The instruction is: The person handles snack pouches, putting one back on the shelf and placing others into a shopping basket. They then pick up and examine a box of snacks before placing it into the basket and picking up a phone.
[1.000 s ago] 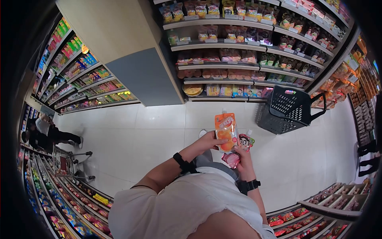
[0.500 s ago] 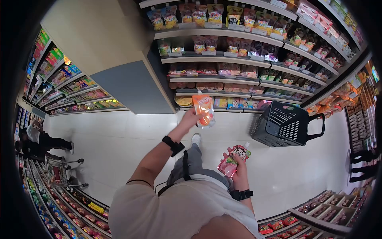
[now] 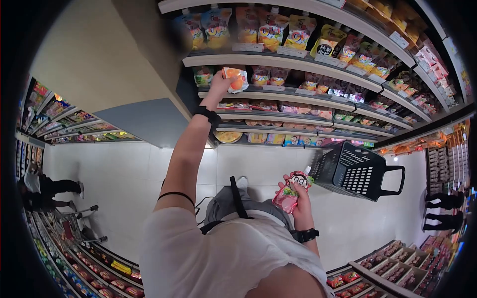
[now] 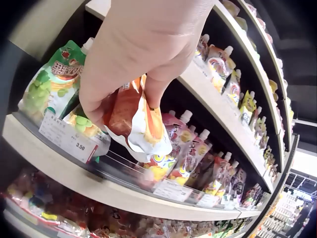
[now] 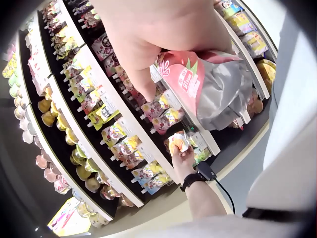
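Note:
The left hand point(image 3: 218, 85) grips an orange and white pouch point(image 3: 235, 80) at the second shelf from the top in the head view. In the left wrist view the hand point(image 4: 143, 49) pinches the pouch point(image 4: 138, 121) from above, beside a green pouch point(image 4: 57, 82) and above a price label reading 3.50 point(image 4: 69, 136). Low in front of the body, the right hand point(image 3: 299, 198) holds a pink spouted pouch point(image 3: 286, 197) with a cartoon face. The right wrist view shows that pouch point(image 5: 185, 79), its silvery end crumpled, under the right hand point(image 5: 168, 25).
A black perforated basket point(image 3: 348, 171) stands on the floor point(image 3: 258, 161) by the shelves. Rows of spouted pouches point(image 3: 271, 30) line the shelf above the left hand. A wood-toned pillar point(image 3: 99, 64) rises at left. People point(image 3: 54, 186) and a shopping cart point(image 3: 74, 223) are at far left.
The left hand has moved from beside the right hand, forward and up to the shelf, carrying the orange pouch. The right hand keeps its pink pouch low. The view has shifted closer to the shelves.

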Demonstrator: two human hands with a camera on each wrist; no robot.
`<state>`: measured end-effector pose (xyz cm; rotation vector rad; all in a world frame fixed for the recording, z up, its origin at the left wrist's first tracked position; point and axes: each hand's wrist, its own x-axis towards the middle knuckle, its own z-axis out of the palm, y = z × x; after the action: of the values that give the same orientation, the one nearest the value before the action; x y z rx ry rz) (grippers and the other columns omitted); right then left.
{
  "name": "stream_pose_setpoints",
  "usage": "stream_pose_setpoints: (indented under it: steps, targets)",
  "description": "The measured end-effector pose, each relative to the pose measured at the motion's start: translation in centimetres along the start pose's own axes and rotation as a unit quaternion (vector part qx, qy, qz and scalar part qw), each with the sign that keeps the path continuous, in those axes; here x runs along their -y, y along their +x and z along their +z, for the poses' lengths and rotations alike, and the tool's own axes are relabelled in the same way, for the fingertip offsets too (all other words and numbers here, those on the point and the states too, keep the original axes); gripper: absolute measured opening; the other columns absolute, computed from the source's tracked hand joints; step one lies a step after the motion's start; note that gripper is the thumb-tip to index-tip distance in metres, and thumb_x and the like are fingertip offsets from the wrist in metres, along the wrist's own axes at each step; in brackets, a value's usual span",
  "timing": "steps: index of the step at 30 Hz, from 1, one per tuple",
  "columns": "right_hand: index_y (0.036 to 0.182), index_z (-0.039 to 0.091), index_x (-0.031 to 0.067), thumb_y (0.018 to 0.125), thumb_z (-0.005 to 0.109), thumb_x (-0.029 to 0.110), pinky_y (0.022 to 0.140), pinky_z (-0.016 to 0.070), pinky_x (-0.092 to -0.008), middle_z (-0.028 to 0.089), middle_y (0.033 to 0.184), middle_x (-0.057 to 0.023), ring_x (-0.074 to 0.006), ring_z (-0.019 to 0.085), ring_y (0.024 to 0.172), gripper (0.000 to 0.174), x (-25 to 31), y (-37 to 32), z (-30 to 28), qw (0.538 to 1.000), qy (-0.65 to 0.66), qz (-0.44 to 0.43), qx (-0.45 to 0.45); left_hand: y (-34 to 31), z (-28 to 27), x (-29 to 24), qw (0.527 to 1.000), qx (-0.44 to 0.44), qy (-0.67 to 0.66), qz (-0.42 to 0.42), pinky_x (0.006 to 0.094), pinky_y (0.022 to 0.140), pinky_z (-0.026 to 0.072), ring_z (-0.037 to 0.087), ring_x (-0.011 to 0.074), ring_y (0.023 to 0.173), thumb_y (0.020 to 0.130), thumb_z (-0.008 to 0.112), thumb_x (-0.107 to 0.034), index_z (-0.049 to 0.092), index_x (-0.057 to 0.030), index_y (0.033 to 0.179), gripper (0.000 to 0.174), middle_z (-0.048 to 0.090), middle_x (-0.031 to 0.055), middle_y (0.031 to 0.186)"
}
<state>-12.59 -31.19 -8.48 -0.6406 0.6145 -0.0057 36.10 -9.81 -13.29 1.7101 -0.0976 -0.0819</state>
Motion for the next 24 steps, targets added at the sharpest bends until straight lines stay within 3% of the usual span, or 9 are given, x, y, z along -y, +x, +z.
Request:
stream_pose_setpoints:
  steps: [2,6,8,9,11,14,15,22,24]
  targets:
    - [0.136,0.048,0.0086,0.095,0.061,0.019,0.084,0.0582,-0.0530,0.061,0.130,-0.0132,-0.0326,0.063,0.113,0.044,0.1,0.9,0.3,1.000,-0.001,0.000,0.002,1.3,0.3,-1.4,0.999,-0.011,0.042,-0.032,0.0350,0.075,0.0517,0.068,0.0207,0.085,0.080,0.080,-0.014,0.064,0.0058,0.105,0.037,0.071,0.0151,0.095]
    - [0.135,0.050,0.0078,0.095,0.061,0.018,0.085,0.0582,-0.0536,0.061,0.129,-0.0146,-0.0333,0.064,0.111,0.043,0.7,2.2,-0.1,0.999,0.037,-0.012,-0.009,2.1,2.0,-4.5,0.990,0.003,0.103,-0.094,0.0376,0.087,0.0498,0.068,0.0278,0.098,0.082,0.075,-0.020,0.067,0.0036,0.116,0.043,0.071,0.0178,0.107]
    - [0.134,0.051,0.0076,0.095,0.061,0.018,0.085,0.0581,-0.0530,0.061,0.129,-0.0150,-0.0340,0.064,0.111,0.042,1.2,3.0,0.4,0.999,0.032,-0.023,-0.022,3.6,3.0,-2.4,0.981,-0.006,0.172,0.092,0.0378,0.088,0.0501,0.067,0.0290,0.098,0.084,0.074,-0.033,0.069,0.0013,0.112,0.044,0.071,0.0193,0.106]
    - [0.134,0.051,0.0075,0.095,0.061,0.018,0.085,0.0579,-0.0521,0.061,0.130,-0.0156,-0.0342,0.064,0.112,0.043,1.6,3.4,0.9,0.999,0.032,-0.026,-0.023,4.1,3.1,-2.1,0.981,-0.003,0.172,0.090,0.0378,0.088,0.0501,0.067,0.0290,0.098,0.084,0.074,-0.033,0.069,0.0013,0.112,0.044,0.071,0.0193,0.106]
    - [0.135,0.050,0.0069,0.095,0.061,0.018,0.088,0.0569,-0.0497,0.061,0.130,-0.0178,-0.0348,0.064,0.113,0.044,2.3,4.2,1.4,0.999,0.028,-0.026,-0.001,4.8,3.0,-1.9,0.946,0.108,0.286,-0.107,0.0367,0.085,0.0490,0.066,0.0316,0.097,0.081,0.075,-0.043,0.069,0.0057,0.110,0.056,0.070,0.0184,0.109]
    - [0.136,0.050,0.0068,0.095,0.060,0.019,0.090,0.0566,-0.0495,0.060,0.131,-0.0188,-0.0350,0.064,0.113,0.043,3.6,5.6,1.9,0.999,0.030,-0.012,-0.006,5.4,1.9,-1.2,0.899,0.184,0.391,-0.077,0.0388,0.079,0.0516,0.068,0.0325,0.085,0.080,0.071,-0.057,0.072,0.0045,0.096,0.063,0.071,0.0215,0.089]
    - [0.136,0.049,0.0063,0.096,0.060,0.020,0.089,0.0565,-0.0503,0.059,0.133,-0.0194,-0.0353,0.063,0.114,0.044,4.1,6.4,1.9,1.000,0.024,-0.014,0.001,5.2,1.4,-0.7,0.924,0.166,0.341,-0.050,0.0396,0.077,0.0518,0.069,0.0340,0.082,0.078,0.070,-0.061,0.072,0.0052,0.095,0.069,0.071,0.0217,0.086]
    - [0.136,0.049,0.0054,0.102,0.051,0.037,0.087,0.0565,-0.0541,0.059,0.133,-0.0168,-0.0365,0.063,0.114,0.046,8.2,10.1,5.8,0.992,0.085,0.001,0.095,6.5,0.6,0.5,0.889,0.165,0.424,-0.057,0.0396,0.088,0.0514,0.068,0.0383,0.102,0.074,0.075,-0.056,0.072,0.0057,0.098,0.066,0.071,0.0270,0.100]
    - [0.138,0.048,0.0054,0.103,0.043,0.049,0.088,0.0557,-0.0542,0.059,0.134,-0.0175,-0.0376,0.062,0.116,0.057,9.1,10.5,7.6,0.988,0.066,-0.013,0.138,4.2,1.1,-1.1,0.933,0.045,0.349,0.077,0.0378,0.086,0.0518,0.069,0.0361,0.101,0.073,0.080,-0.047,0.071,0.0082,0.094,0.060,0.070,0.0292,0.097]
